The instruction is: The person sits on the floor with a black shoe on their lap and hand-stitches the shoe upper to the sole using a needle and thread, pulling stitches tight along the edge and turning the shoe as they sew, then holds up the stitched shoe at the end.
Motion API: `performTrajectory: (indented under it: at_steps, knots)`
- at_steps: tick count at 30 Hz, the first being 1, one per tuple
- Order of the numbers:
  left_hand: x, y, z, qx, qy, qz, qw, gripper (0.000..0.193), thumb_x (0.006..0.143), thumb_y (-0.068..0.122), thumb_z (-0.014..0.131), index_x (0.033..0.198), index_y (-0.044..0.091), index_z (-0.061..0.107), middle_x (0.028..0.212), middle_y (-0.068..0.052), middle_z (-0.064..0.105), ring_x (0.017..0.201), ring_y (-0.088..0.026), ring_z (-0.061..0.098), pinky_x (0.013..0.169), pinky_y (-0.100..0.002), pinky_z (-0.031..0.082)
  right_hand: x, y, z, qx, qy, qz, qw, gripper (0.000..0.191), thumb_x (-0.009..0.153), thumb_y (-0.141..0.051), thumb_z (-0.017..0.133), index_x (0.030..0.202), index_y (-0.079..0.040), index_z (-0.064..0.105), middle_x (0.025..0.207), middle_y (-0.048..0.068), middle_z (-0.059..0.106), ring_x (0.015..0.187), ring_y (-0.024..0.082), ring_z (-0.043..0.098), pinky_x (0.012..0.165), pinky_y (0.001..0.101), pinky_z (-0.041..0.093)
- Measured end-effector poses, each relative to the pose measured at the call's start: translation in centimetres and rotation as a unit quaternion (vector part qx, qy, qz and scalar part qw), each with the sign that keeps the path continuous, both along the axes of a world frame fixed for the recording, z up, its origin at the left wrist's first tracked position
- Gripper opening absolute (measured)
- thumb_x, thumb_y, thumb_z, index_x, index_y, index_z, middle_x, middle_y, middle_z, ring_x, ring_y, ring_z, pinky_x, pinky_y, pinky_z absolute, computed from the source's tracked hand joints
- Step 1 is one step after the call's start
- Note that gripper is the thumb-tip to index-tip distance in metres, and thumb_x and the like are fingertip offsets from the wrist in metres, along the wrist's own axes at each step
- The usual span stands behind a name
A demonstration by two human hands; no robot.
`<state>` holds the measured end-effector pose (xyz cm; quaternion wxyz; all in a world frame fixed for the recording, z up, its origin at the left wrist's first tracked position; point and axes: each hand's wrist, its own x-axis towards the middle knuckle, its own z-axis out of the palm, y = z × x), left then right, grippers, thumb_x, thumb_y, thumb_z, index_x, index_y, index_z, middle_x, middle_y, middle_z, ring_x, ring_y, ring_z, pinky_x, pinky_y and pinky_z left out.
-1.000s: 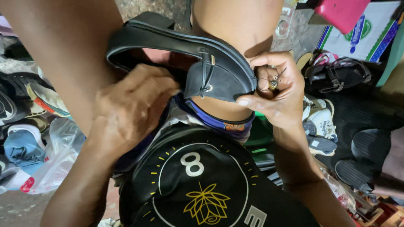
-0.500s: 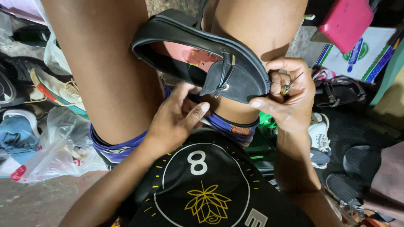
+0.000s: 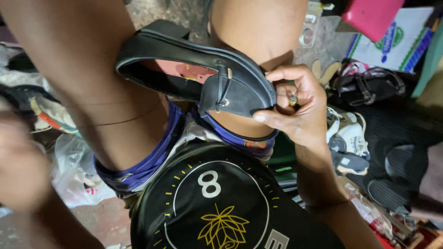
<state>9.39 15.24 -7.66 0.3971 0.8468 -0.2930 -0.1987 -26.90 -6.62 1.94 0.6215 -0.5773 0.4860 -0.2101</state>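
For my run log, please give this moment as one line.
right hand: pinches toe of black loafer | left hand: blurred, off shoe | shoe: between knees

Black shirt (image 3: 221, 203) with yellow flower print, purple-trimmed shorts (image 3: 138, 170), bare arms.

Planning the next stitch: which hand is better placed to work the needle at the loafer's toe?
Right, probably. The right hand pinches a small metal tool against the toe of the black loafer. The left hand is blurred and well away.
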Motion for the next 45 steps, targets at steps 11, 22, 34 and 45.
performTrajectory:
  at_steps: [11, 22, 34, 45]
  knots:
    - [-3.2, -3.8, 1.1, -0.06, 0.022, 0.019, 0.998, 0.025, 0.108, 0.013, 0.062, 0.129, 0.001, 0.058, 0.093, -0.005, 0.058, 0.082, -0.014, 0.056, 0.072, -0.028, 0.04, 0.3, -0.9, 0.1, 0.01, 0.013, 0.028, 0.999, 0.065, 0.076, 0.005, 0.09, 0.129, -0.002, 0.054, 0.105, 0.002, 0.069, 0.082, -0.002, 0.052, 0.069, 0.0148, 0.037]
    - [-8.6, -13.5, 7.9, -0.079, -0.099, -0.43, 0.894, 0.017, 0.089, 0.007, 0.074, 0.104, 0.008, 0.066, 0.114, -0.008, 0.067, 0.094, -0.025, 0.071, 0.071, -0.037, 0.057, -0.2, -1.2, 0.1, -0.008, -0.011, 0.069, 0.998, 0.062, 0.081, 0.005, 0.092, 0.13, -0.002, 0.055, 0.106, 0.0, 0.065, 0.079, -0.002, 0.048, 0.068, 0.0134, 0.036]
    - [-9.4, -15.2, 8.4, 0.003, 0.005, -0.383, 0.924, 0.024, 0.098, 0.025, 0.076, 0.087, 0.006, 0.065, 0.083, -0.014, 0.065, 0.074, -0.035, 0.065, 0.064, -0.046, 0.05, 0.1, -3.1, 3.9, 0.061, 0.093, 0.084, 0.99, 0.077, 0.076, -0.002, 0.092, 0.142, -0.008, 0.052, 0.097, -0.001, 0.06, 0.074, 0.001, 0.041, 0.063, 0.0166, 0.031]
    - [-10.0, -15.6, 8.8, 0.032, 0.026, -0.364, 0.93, 0.036, 0.1, 0.018, 0.078, 0.075, 0.001, 0.059, 0.079, -0.016, 0.06, 0.065, -0.032, 0.057, 0.06, -0.042, 0.044, -2.7, -5.8, 7.1, -0.207, 0.231, 0.267, 0.912, 0.094, 0.068, -0.04, 0.089, 0.148, -0.015, 0.047, 0.108, 0.007, 0.068, 0.09, 0.021, 0.062, 0.07, 0.0293, 0.055]
